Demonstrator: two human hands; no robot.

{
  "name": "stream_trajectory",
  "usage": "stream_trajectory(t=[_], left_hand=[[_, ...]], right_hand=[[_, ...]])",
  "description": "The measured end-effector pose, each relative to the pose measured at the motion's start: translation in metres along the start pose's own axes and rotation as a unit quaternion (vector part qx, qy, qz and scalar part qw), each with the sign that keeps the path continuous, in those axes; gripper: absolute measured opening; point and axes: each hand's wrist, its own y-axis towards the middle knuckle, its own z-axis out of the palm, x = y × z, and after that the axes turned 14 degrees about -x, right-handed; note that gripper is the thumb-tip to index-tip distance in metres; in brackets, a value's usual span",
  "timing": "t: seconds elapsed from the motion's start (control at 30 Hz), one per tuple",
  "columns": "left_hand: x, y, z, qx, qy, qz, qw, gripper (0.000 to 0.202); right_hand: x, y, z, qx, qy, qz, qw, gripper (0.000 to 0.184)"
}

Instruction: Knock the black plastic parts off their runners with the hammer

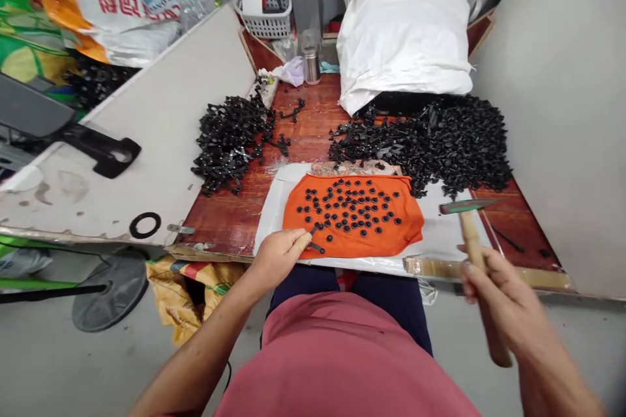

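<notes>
Black piece [317, 247], pinched by your left hand [278, 253] on the orange cloth [411, 225], seems set for striking. Your right hand [499, 300] clamps the hammer [472, 234], so aim squarely.

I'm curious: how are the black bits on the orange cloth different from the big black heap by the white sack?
The bits lie spread apart, one deep; the heap is tangled and piled. The bits are small and round; the heap holds longer strips. Both are black.

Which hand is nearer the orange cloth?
Left. The left hand sits at the orange cloth's near-left edge, pinching a small black part; the right hand, gripping a wooden-handled hammer, is off beyond its right side.
</notes>
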Motion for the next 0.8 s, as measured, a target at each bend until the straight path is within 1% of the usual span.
stream_trajectory(t=[0.03, 0.07, 0.1, 0.17, 0.27, 0.33, 0.4, 0.57, 0.8], left_hand=[[-0.004, -0.002, 0.003, 0.008, 0.02, 0.009, 1.0, 0.041], [-0.007, -0.003, 0.005, 0.014, 0.033, 0.015, 0.999, 0.04], [-0.01, -0.004, 0.007, 0.017, 0.042, 0.018, 0.999, 0.04], [-0.014, -0.006, 0.009, 0.021, 0.048, 0.013, 0.999, 0.04], [-0.014, -0.007, 0.011, 0.031, 0.033, 0.0, 0.999, 0.043], [-0.013, -0.007, 0.013, 0.034, 0.022, -0.006, 0.999, 0.044], [-0.012, -0.007, 0.014, 0.033, 0.019, -0.007, 0.999, 0.044], [-0.014, -0.006, 0.015, 0.031, 0.035, 0.003, 0.999, 0.045], [-0.019, -0.005, 0.016, 0.051, 0.09, 0.016, 0.995, 0.043]], right_hand=[[0.008, -0.007, 0.009, 0.046, 0.037, 0.02, 0.998, 0.037], [0.015, -0.014, 0.017, 0.078, 0.064, 0.037, 0.994, 0.035], [0.019, -0.02, 0.024, 0.109, 0.071, 0.05, 0.99, 0.034], [0.021, -0.028, 0.036, 0.137, 0.05, 0.05, 0.988, 0.039], [0.018, -0.034, 0.048, 0.144, -0.013, -0.011, 0.989, 0.047], [0.017, -0.034, 0.052, 0.152, -0.05, -0.052, 0.986, 0.044], [0.02, -0.033, 0.053, 0.16, -0.073, -0.074, 0.982, 0.04], [0.027, -0.035, 0.053, 0.159, -0.097, -0.098, 0.978, 0.037], [0.023, -0.036, 0.056, 0.16, -0.115, -0.117, 0.973, 0.039]])
